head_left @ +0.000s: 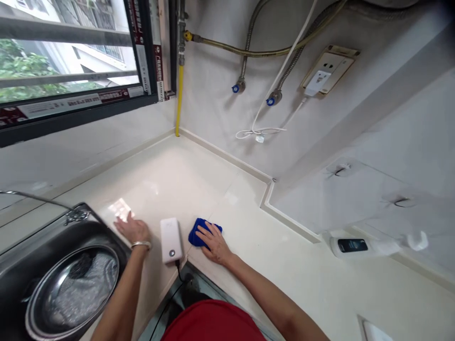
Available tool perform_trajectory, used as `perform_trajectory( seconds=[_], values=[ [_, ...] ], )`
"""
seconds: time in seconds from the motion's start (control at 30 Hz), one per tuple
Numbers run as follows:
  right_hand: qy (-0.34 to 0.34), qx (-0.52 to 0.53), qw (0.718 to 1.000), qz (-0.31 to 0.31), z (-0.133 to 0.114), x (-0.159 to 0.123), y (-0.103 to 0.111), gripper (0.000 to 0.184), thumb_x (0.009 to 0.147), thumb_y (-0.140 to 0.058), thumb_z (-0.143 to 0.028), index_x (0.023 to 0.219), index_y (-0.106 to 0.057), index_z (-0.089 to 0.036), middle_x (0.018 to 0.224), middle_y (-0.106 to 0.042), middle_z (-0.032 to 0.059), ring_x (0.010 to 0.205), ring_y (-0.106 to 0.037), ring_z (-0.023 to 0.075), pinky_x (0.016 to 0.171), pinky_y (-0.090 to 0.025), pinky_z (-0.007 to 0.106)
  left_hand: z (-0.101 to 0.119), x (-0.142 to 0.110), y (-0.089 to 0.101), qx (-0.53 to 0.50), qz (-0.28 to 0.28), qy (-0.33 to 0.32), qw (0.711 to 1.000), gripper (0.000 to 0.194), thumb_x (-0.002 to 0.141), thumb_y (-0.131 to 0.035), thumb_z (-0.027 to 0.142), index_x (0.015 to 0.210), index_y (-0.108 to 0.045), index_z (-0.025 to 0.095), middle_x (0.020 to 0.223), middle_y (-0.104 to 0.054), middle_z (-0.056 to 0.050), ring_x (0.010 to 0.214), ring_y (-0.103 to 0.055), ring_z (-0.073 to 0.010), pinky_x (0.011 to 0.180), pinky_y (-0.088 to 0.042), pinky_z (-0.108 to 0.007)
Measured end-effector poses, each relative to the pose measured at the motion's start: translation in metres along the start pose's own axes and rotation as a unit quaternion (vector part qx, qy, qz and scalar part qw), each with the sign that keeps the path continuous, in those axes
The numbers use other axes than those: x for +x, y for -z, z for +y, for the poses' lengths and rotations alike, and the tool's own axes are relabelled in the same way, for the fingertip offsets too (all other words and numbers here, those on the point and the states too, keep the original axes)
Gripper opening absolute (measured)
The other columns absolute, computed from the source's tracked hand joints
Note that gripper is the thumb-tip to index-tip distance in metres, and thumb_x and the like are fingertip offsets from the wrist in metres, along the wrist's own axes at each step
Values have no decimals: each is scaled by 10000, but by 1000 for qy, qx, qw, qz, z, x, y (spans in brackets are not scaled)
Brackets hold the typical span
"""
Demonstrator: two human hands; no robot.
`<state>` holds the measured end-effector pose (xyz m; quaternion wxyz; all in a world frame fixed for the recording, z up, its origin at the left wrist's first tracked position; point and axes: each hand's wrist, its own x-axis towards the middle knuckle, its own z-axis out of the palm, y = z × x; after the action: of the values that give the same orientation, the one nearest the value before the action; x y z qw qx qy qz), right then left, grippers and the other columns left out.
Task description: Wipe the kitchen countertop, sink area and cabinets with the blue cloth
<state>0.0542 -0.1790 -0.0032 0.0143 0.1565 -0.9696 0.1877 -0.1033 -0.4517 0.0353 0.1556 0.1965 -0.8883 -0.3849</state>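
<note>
My right hand (214, 244) presses a folded blue cloth (199, 233) against the pale countertop (177, 177), its fingers over the cloth. Part of the cloth is hidden under the palm. On the counter beside the sink, my left hand (134, 230) is open with fingers spread and nothing held. A bracelet circles the left wrist. Between the two hands lies a white power bank (171, 240) with a black cable plugged into its near end.
At left, a steel sink (12, 270) holds a metal basin (31, 305) of water with a dark scrubber (81, 266). A yellow pipe (179, 94) meets the corner. Hoses and a socket (329, 66) are on the wall. A white device (351, 247) with a screen stands at right.
</note>
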Motion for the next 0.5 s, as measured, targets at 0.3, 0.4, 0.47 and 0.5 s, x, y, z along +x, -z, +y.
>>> perform_trajectory(
  seconds=[0.3,0.4,0.47,0.5],
  values=[
    [-44,-49,996,-61,13,-82,19,624,881,-460,-278,1505,-469,-257,1616,-374,24,1570,-180,268,1286,-127,576,27,-180,67,-256,-330,-438,796,451,920,-374,69,1248,-652,204,1386,-580,-86,1352,-499,-152,1159,-452,-324],
    [-93,-78,992,-19,22,-81,17,593,908,-449,-316,1492,-487,-224,1609,-392,45,1555,-219,277,1277,-162,556,4,-199,112,-333,-466,-334,749,435,935,-370,82,1228,-668,205,1219,-683,-60,1157,-635,-126,1048,-515,-255],
    [-109,-92,989,35,27,-72,13,573,930,-434,-323,1487,-482,-201,1602,-407,62,1539,-246,288,1250,-219,557,-22,-201,140,-364,-513,-186,755,357,984,-403,183,1157,-715,203,1168,-702,-67,1106,-659,-146,998,-531,-249],
    [-115,-100,986,63,29,-66,11,563,939,-428,-324,1484,-478,-190,1595,-419,72,1528,-261,295,1233,-244,558,-36,-201,152,-371,-527,-107,757,330,997,-434,253,1118,-737,204,1166,-703,-74,1112,-657,-163,996,-528,-253]
  ],
)
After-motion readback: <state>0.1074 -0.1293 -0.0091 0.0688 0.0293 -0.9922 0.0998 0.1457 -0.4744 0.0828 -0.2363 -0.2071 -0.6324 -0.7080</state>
